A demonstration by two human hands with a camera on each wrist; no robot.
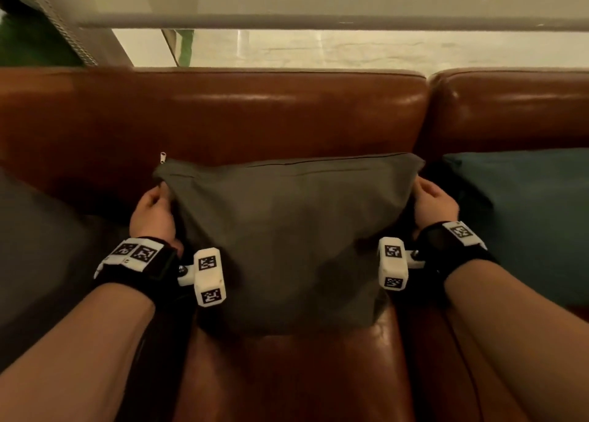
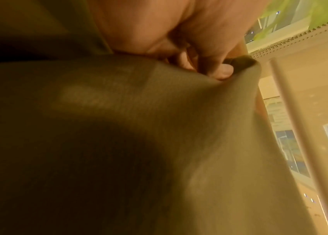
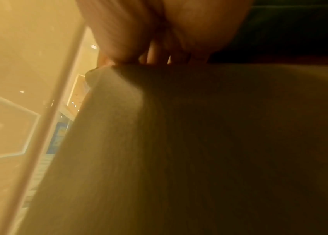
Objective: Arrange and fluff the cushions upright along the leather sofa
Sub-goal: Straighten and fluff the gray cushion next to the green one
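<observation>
A grey cushion [image 1: 287, 236] stands upright on the brown leather sofa [image 1: 255, 118], leaning against the backrest, its zip pull at the upper left corner. My left hand [image 1: 153, 211] grips its upper left edge, fingers curled into the cloth. In the left wrist view the fingers [image 2: 215, 70] pinch a fold of the grey cushion [image 2: 139, 127]. My right hand [image 1: 433, 204] grips the upper right edge. In the right wrist view the fingers [image 3: 155, 52] curl over the top of the grey cushion [image 3: 199, 143].
A dark teal cushion [image 1: 522, 217] leans on the sofa to the right, close to my right wrist. Another grey cushion [image 1: 35, 249] lies at the left. Behind the backrest runs a glass panel with a pale rail [image 1: 318, 23].
</observation>
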